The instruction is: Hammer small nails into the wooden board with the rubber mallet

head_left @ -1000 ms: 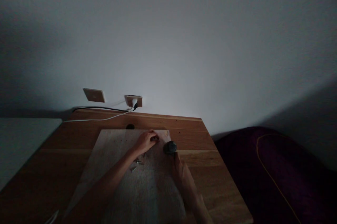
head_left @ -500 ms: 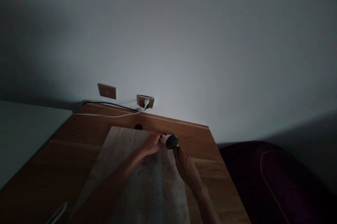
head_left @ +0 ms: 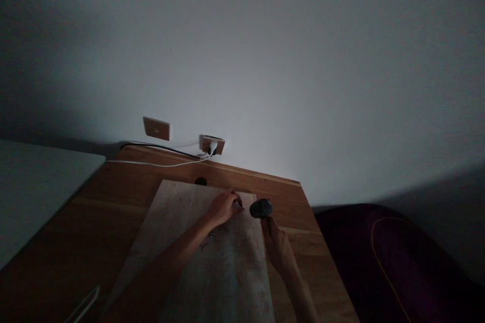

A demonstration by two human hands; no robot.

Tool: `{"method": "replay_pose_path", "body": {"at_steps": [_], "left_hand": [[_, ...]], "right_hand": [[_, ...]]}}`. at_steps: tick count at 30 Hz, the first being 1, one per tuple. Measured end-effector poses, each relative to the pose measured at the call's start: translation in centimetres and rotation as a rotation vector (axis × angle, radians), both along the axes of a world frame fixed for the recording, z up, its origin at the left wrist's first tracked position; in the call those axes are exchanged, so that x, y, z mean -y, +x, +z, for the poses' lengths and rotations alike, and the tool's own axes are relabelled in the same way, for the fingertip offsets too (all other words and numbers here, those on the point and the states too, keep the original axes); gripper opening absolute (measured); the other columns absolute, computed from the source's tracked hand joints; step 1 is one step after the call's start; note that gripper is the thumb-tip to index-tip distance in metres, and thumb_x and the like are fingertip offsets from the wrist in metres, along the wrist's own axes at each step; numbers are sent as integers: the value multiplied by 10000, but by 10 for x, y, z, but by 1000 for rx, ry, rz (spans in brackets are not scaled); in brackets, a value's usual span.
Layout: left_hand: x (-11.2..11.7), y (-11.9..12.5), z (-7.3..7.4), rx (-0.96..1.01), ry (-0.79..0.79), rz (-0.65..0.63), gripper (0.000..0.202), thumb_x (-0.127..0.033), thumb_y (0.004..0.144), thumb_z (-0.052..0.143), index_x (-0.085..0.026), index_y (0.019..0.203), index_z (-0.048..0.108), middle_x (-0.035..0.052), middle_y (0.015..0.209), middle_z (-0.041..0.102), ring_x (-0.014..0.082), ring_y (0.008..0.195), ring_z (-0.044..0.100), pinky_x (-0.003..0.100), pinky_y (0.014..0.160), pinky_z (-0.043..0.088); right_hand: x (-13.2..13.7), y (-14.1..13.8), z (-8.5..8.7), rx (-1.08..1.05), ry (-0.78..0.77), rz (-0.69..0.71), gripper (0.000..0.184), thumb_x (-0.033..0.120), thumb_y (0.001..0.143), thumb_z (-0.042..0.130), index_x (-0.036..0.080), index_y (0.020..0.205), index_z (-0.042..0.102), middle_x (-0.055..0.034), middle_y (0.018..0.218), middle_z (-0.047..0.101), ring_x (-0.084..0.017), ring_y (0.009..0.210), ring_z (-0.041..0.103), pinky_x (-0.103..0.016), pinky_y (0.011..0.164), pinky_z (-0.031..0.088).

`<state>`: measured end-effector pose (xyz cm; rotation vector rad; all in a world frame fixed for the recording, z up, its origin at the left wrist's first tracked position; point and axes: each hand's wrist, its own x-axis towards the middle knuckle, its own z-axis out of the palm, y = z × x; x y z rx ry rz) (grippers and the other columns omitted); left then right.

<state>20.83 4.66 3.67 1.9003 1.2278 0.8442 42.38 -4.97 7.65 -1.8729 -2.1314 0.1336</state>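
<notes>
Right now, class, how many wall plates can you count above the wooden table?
2. A plain plate on the left, and a socket plate to its right with a white plug in it. Both sit just above the table's far edge.

Wall socket (head_left: pixel 212 144), white cable (head_left: pixel 151 164), dark cushion (head_left: pixel 397 257) right.

— Where's the left hand (head_left: pixel 224 206)?
— Its forearm comes in from seven o'clock and points toward one. The fingers are curled, tips pinched together.
— And the right hand (head_left: pixel 278 247)?
— Close by at the left's four o'clock, fingers closed, reaching toward eleven.
</notes>
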Motion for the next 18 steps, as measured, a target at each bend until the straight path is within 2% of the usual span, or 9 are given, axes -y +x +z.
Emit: {"method": "replay_pose_path", "body": {"at_steps": [2, 7, 11, 13, 17, 18], "left_hand": [[1, -1, 0, -13, 7, -1, 97, -233, 831, 821, -193, 914, 791, 63, 1002, 685, 222, 893, 676, 302, 787, 485], [0, 1, -3, -24, -5, -13, 95, -142, 827, 764, -207, 884, 803, 41, 978, 702, 195, 853, 681, 279, 742, 471], [-3, 3, -8, -39, -25, -19, 69, -188, 837, 742, -225, 856, 797, 26, 957, 706, 189, 847, 685, 277, 762, 489], [-4, 3, -10, -33, -21, -28, 80, -228, 829, 760, -233, 905, 786, 26, 1011, 705, 198, 878, 691, 288, 797, 507], [-3, -1, -13, -1, 25, -44, 586, -270, 710, 896, -243, 1251, 672, 73, 1254, 655, 277, 1085, 674, 352, 909, 525], [-3, -2, -13, 4, 39, -52, 660, -272, 696, 914, -242, 1294, 637, 86, 1289, 637, 290, 1120, 661, 366, 928, 522]], "right_hand": [[-4, -5, 3, -67, -31, -15, 467, 365, 1106, 303, 130, 1287, 663, -173, 954, 759, -260, 768, 737, -273, 612, 487], [-16, -11, 16, -207, -61, -35, 510, 437, 1111, 281, 143, 1264, 669, -200, 1053, 771, -280, 861, 772, -290, 654, 514], [-20, -20, 24, -228, -81, -31, 527, 441, 1114, 267, 134, 1302, 652, -181, 970, 779, -278, 823, 788, -283, 619, 510], [-18, -26, 24, -226, -78, -17, 536, 423, 1120, 243, 127, 1342, 631, -179, 957, 780, -275, 818, 791, -283, 619, 512], [-16, -32, 16, -164, -59, 45, 516, 348, 1116, 228, 131, 1326, 646, -193, 1039, 775, -253, 801, 777, -286, 640, 522], [-15, -31, 13, -153, -58, 49, 500, 349, 1113, 249, 137, 1303, 660, -192, 1047, 773, -251, 799, 774, -285, 642, 523]]}}
